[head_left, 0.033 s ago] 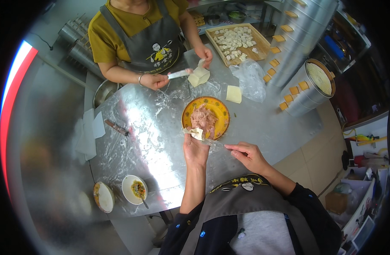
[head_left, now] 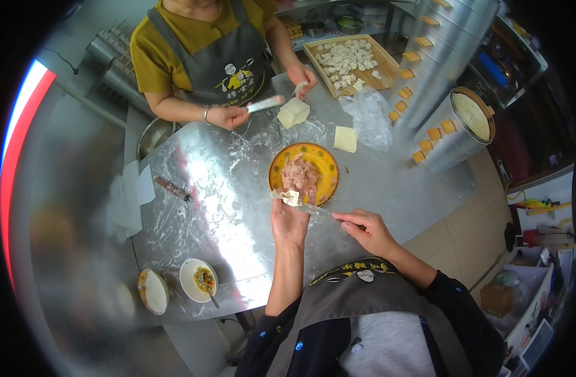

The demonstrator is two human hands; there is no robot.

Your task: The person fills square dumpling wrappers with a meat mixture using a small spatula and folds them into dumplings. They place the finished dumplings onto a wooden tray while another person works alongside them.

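Observation:
My left hand holds a small pale dough wrapper over the near edge of a yellow patterned plate heaped with pink minced meat. My right hand is closed on a thin flat spatula, its blade reaching toward my left fingers. Beyond the plate, a square wrapper lies on the steel table. Across from me a co-worker in a grey apron holds a meat-tipped flat spreader beside pale wrappers.
A wooden tray of dumplings and a crumpled plastic bag lie at the back. Tall stacked steel steamers and a shorter one stand right. Two bowls sit near left; a steel bowl is behind.
The co-worker's hand with the spreader has moved slightly up, toward the other hand. My own hands look unchanged.

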